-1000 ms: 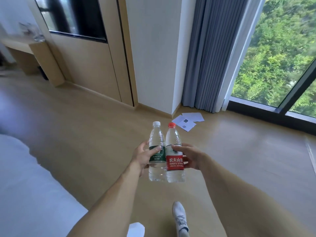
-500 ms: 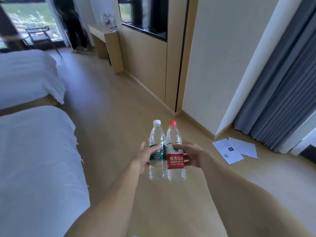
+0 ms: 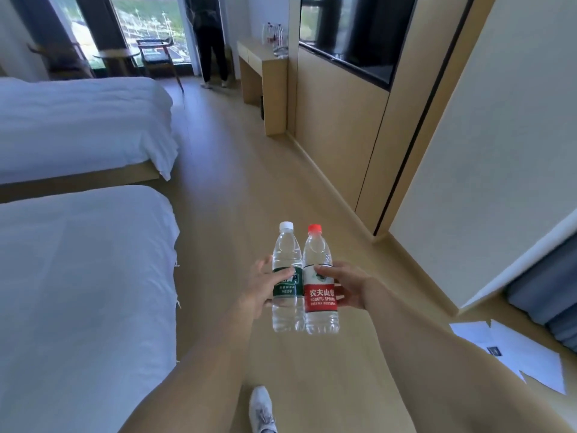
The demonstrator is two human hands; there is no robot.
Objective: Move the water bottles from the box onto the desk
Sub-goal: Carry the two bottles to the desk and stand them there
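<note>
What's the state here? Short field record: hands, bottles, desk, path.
left hand: grips green-label bottle, white cap, upright
right hand: grips red-label bottle, red cap, upright
bottles: side by side, held above the floor
desk: far end by the wall, several bottles already on it
box: not in view
path: open floor between beds and wall panelling
other: a person stands near the desk; papers on floor at right

Left hand (image 3: pixel 263 287) gripping green-label bottle (image 3: pixel 285 276), right hand (image 3: pixel 345 287) gripping red-label bottle (image 3: pixel 320 279); upright, touching, above wood floor (image 3: pixel 237 195). Desk (image 3: pixel 260 59) far ahead, bottles on it (image 3: pixel 274 34). Beds (image 3: pixel 81 120) at left.
</note>
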